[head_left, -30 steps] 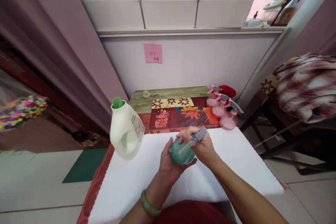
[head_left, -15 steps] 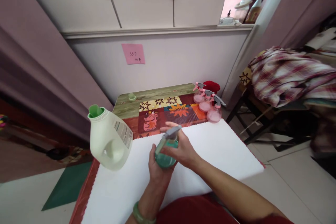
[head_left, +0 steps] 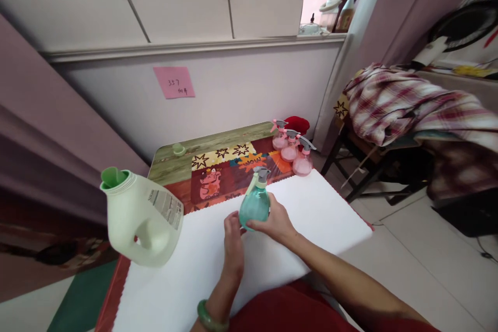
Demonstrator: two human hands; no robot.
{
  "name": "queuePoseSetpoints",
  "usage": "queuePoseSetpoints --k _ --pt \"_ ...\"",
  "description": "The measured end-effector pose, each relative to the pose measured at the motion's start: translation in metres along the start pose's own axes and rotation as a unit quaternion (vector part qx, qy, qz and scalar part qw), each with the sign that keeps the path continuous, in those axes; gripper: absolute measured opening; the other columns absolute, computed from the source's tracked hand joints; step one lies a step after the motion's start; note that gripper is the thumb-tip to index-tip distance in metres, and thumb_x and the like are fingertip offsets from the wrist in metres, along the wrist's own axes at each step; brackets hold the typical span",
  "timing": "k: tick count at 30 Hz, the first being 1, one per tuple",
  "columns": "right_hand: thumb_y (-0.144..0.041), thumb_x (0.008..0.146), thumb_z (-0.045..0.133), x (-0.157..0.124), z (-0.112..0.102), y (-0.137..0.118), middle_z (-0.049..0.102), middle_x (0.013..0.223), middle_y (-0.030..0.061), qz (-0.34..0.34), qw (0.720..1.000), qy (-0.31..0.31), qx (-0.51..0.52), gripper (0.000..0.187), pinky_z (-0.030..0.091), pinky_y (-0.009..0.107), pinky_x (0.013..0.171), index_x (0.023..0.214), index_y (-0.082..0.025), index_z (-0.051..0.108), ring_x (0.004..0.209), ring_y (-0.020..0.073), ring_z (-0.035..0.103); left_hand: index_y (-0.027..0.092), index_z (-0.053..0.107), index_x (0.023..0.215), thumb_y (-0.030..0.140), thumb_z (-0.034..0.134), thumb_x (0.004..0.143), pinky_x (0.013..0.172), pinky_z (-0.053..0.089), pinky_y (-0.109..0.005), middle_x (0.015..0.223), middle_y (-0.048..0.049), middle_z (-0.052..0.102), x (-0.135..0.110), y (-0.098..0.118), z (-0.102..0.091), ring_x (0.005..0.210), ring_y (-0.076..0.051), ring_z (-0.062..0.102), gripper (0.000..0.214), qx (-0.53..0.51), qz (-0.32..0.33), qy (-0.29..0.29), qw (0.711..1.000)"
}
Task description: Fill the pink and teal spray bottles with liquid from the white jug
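Observation:
My right hand (head_left: 278, 223) grips a teal spray bottle (head_left: 254, 206) by its lower right side, thumb across the front. The bottle stands nearly upright, its grey and pale green trigger head (head_left: 260, 176) on top. My left hand (head_left: 233, 244) is at the bottle's lower left, fingers loosely curved and partly open; whether the fingertips touch the bottle is hard to see. Below them spreads a white mat (head_left: 187, 280). To the left stands a pale green jug (head_left: 143, 218) with a green spout at its mouth.
Several pink spray bottles (head_left: 302, 163) stand in a row at the table's back right, by a red item (head_left: 298, 124). A small green cap (head_left: 178, 149) sits on the back left of the patterned table cover (head_left: 229, 171). A plaid cloth (head_left: 412, 104) drapes furniture at right.
The spray bottle has turned upright, and my right hand has gone from its trigger head to its body. My left hand has come away from around the bottle. The view has swung right.

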State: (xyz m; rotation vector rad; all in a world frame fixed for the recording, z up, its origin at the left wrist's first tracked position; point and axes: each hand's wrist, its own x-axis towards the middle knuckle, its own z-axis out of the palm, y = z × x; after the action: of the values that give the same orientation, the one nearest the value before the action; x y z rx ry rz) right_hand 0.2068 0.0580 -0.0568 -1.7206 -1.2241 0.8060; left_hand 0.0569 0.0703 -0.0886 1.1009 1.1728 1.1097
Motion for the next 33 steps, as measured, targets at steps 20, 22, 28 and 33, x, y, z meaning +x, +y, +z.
queuePoseSetpoints --k 20,22,28,33 --pt "-0.060 0.066 0.078 0.052 -0.148 0.137 0.069 0.122 0.0187 0.090 0.929 0.301 -0.196 0.095 0.050 0.046 0.086 0.143 -0.016 0.043 0.108 0.0390 0.066 0.017 0.060 0.130 0.034 0.059 0.094 0.110 0.043 -0.054 0.138 -0.0175 0.062 0.001 -0.088 -0.038 0.129 -0.033 0.056 0.040 0.488 0.384 -0.081 0.780" --pt "-0.060 0.066 0.078 0.054 -0.148 0.139 0.068 0.124 0.0194 0.086 0.930 0.297 -0.198 0.096 0.049 0.045 0.088 0.143 -0.015 0.043 0.109 0.0382 0.065 0.017 0.060 0.130 0.033 0.060 0.094 0.110 0.043 -0.054 0.138 -0.0177 0.062 0.001 -0.088 -0.038 0.129 -0.033 0.056 0.040 0.488 0.387 -0.080 0.778" --pt "-0.064 0.063 0.077 0.059 -0.143 0.156 0.066 0.127 0.0201 0.074 0.935 0.286 -0.198 0.101 0.049 0.044 0.089 0.144 -0.013 0.043 0.112 0.0374 0.064 0.016 0.059 0.130 0.030 0.061 0.093 0.110 0.043 -0.056 0.139 -0.0192 0.061 -0.005 -0.082 -0.036 0.130 -0.035 0.055 0.039 0.480 0.371 -0.094 0.789" --pt "-0.065 0.058 0.081 0.061 -0.142 0.181 0.062 0.135 0.0216 0.075 0.941 0.281 -0.173 0.108 0.048 0.051 0.095 0.147 -0.016 0.044 0.118 0.0421 0.061 0.018 0.059 0.129 0.029 0.064 0.090 0.112 0.042 -0.056 0.139 -0.0173 0.061 -0.015 -0.081 -0.031 0.131 -0.034 0.056 0.041 0.483 0.343 -0.096 0.800"
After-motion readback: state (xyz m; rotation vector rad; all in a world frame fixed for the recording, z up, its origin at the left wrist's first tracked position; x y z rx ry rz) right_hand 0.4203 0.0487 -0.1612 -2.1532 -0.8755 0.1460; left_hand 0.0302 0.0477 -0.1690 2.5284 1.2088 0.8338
